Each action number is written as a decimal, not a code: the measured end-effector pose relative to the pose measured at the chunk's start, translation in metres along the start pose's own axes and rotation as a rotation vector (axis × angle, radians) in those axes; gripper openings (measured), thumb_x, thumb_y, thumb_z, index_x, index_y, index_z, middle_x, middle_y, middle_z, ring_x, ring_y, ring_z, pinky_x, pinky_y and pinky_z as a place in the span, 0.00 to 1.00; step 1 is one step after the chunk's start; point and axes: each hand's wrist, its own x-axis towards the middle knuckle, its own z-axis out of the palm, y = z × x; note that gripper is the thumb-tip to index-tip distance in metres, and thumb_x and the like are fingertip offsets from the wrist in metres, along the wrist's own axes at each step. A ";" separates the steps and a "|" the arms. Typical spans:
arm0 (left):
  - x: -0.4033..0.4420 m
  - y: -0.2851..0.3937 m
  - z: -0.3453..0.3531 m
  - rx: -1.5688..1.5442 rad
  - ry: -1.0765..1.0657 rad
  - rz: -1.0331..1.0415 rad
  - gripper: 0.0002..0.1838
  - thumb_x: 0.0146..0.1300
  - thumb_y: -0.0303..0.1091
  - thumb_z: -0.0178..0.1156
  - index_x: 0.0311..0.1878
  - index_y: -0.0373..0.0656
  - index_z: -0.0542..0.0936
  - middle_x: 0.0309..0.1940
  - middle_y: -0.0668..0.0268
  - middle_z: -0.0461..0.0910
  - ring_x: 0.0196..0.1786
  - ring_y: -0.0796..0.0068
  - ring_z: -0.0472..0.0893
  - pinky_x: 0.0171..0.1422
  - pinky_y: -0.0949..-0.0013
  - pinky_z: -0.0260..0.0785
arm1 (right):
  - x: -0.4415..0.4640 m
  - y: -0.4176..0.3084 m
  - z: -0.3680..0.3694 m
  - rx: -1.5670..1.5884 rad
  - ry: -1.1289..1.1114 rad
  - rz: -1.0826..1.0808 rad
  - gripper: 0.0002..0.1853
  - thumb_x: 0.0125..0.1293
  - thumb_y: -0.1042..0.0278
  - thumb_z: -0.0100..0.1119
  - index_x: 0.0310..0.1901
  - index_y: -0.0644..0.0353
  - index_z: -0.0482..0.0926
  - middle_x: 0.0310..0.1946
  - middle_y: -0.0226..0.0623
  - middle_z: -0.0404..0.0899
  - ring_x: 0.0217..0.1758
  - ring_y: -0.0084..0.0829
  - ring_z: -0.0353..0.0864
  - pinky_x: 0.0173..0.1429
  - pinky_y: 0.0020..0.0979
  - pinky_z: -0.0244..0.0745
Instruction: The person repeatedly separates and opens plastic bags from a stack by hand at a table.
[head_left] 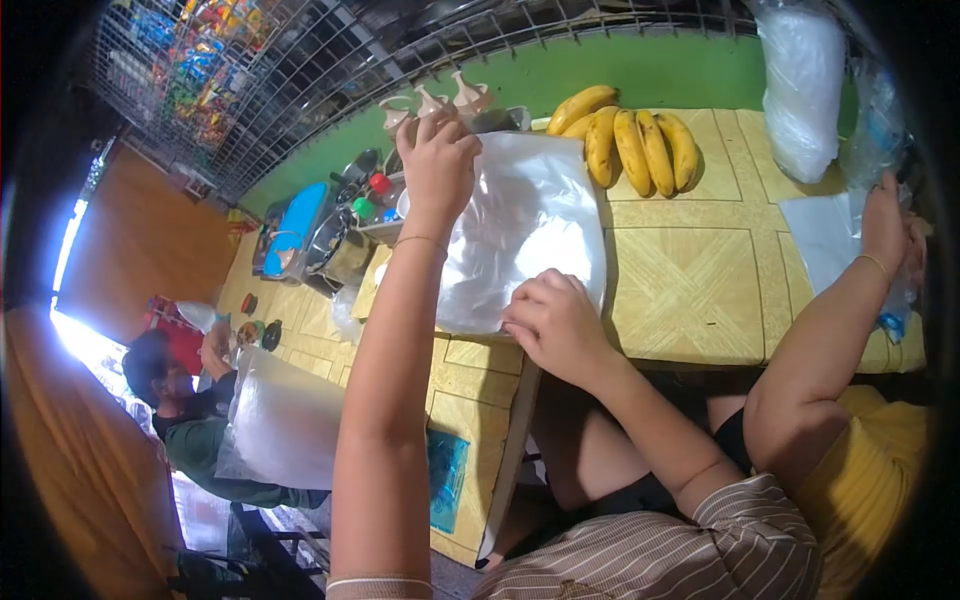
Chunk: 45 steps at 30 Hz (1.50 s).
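Plastic sheet (525, 205) lies mid-table (690, 290). Left hand (440, 160): fingers half-bent at its 11 o'clock corner, can't tell if gripping. Right hand (550, 318): fingers curled at 5 o'clock edge, grip hidden. Bananas (640, 150) crowd 1 o'clock; tabletop extends toward 3.

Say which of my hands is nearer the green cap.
Left. Your left hand is at the far edge of the plastic sheet, close to the green cap; your right hand, at the near edge, is farther.
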 end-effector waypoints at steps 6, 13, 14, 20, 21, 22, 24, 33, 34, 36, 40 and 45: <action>-0.005 -0.002 0.002 -0.063 -0.001 -0.033 0.02 0.45 0.31 0.58 0.24 0.51 0.80 0.30 0.72 0.75 0.49 0.69 0.70 0.62 0.52 0.50 | 0.000 0.002 0.002 0.019 0.015 -0.003 0.03 0.47 0.69 0.60 0.24 0.55 0.78 0.27 0.30 0.73 0.37 0.32 0.69 0.45 0.33 0.64; -0.013 0.012 -0.015 -0.099 -0.009 0.143 0.06 0.43 0.29 0.57 0.27 0.52 0.79 0.38 0.73 0.73 0.52 0.68 0.67 0.63 0.52 0.49 | 0.001 0.002 -0.002 0.026 0.000 0.001 0.03 0.47 0.69 0.60 0.25 0.57 0.77 0.29 0.30 0.73 0.38 0.33 0.69 0.46 0.33 0.64; -0.015 0.013 -0.015 -0.139 -0.007 0.258 0.05 0.44 0.30 0.55 0.26 0.51 0.79 0.41 0.74 0.72 0.54 0.68 0.66 0.64 0.51 0.47 | 0.002 0.001 -0.003 0.025 -0.024 0.008 0.04 0.47 0.69 0.61 0.26 0.57 0.78 0.30 0.30 0.73 0.39 0.33 0.69 0.46 0.33 0.64; -0.028 0.024 -0.024 -0.132 -0.019 0.234 0.12 0.44 0.23 0.51 0.33 0.51 0.76 0.38 0.75 0.75 0.55 0.72 0.68 0.65 0.56 0.48 | 0.000 0.003 -0.001 -0.020 -0.049 0.004 0.09 0.45 0.64 0.64 0.28 0.56 0.78 0.33 0.31 0.73 0.42 0.35 0.69 0.49 0.35 0.63; -0.028 0.021 -0.022 -0.163 0.018 0.107 0.13 0.44 0.21 0.51 0.33 0.49 0.75 0.36 0.73 0.75 0.53 0.71 0.70 0.65 0.56 0.48 | 0.001 0.002 -0.004 -0.019 -0.048 0.001 0.09 0.45 0.64 0.64 0.28 0.56 0.78 0.33 0.31 0.73 0.42 0.35 0.69 0.49 0.35 0.63; -0.030 0.018 -0.019 -0.194 0.052 -0.021 0.13 0.43 0.20 0.51 0.34 0.47 0.74 0.34 0.70 0.75 0.52 0.71 0.71 0.66 0.56 0.47 | 0.002 0.000 -0.009 -0.023 -0.027 -0.062 0.12 0.44 0.60 0.65 0.29 0.55 0.78 0.35 0.31 0.72 0.43 0.36 0.69 0.50 0.35 0.62; -0.033 0.014 -0.021 -0.268 0.033 -0.048 0.14 0.43 0.18 0.50 0.35 0.45 0.73 0.33 0.68 0.75 0.49 0.69 0.72 0.65 0.53 0.49 | 0.006 -0.005 -0.017 -0.029 -0.007 -0.123 0.15 0.42 0.56 0.67 0.30 0.54 0.78 0.36 0.32 0.72 0.44 0.37 0.68 0.51 0.35 0.62; 0.005 0.030 -0.078 -0.717 0.204 -0.321 0.13 0.51 0.14 0.45 0.39 0.39 0.71 0.30 0.56 0.74 0.33 0.57 0.76 0.40 0.67 0.68 | 0.062 0.000 -0.060 -0.062 0.697 -0.077 0.24 0.41 0.63 0.70 0.42 0.57 0.76 0.43 0.40 0.70 0.50 0.37 0.68 0.55 0.34 0.62; 0.012 0.031 -0.086 -0.747 0.258 -0.248 0.12 0.53 0.14 0.45 0.39 0.38 0.71 0.30 0.55 0.74 0.32 0.55 0.75 0.37 0.69 0.68 | 0.065 -0.007 -0.070 -0.060 0.694 -0.085 0.24 0.41 0.63 0.70 0.42 0.57 0.76 0.43 0.40 0.70 0.50 0.37 0.68 0.55 0.34 0.62; 0.016 0.039 -0.112 -0.796 0.156 -0.270 0.09 0.55 0.16 0.47 0.39 0.38 0.71 0.30 0.56 0.73 0.31 0.65 0.76 0.36 0.71 0.67 | 0.069 -0.020 -0.087 -0.143 0.702 -0.151 0.25 0.41 0.65 0.70 0.44 0.57 0.75 0.46 0.40 0.69 0.49 0.37 0.68 0.54 0.33 0.63; 0.014 0.055 -0.157 -1.272 -0.100 -0.468 0.06 0.58 0.25 0.53 0.38 0.36 0.72 0.29 0.67 0.73 0.33 0.83 0.73 0.36 0.78 0.65 | 0.071 -0.039 -0.100 -0.029 0.522 -0.234 0.21 0.43 0.64 0.70 0.41 0.57 0.76 0.42 0.35 0.73 0.47 0.31 0.70 0.52 0.31 0.62; -0.017 0.056 -0.220 -1.585 -0.220 -0.679 0.13 0.52 0.29 0.63 0.41 0.37 0.74 0.33 0.69 0.75 0.38 0.84 0.72 0.44 0.79 0.64 | 0.052 -0.064 -0.090 0.767 0.102 0.085 0.06 0.49 0.80 0.62 0.29 0.64 0.75 0.27 0.27 0.75 0.36 0.17 0.72 0.43 0.20 0.67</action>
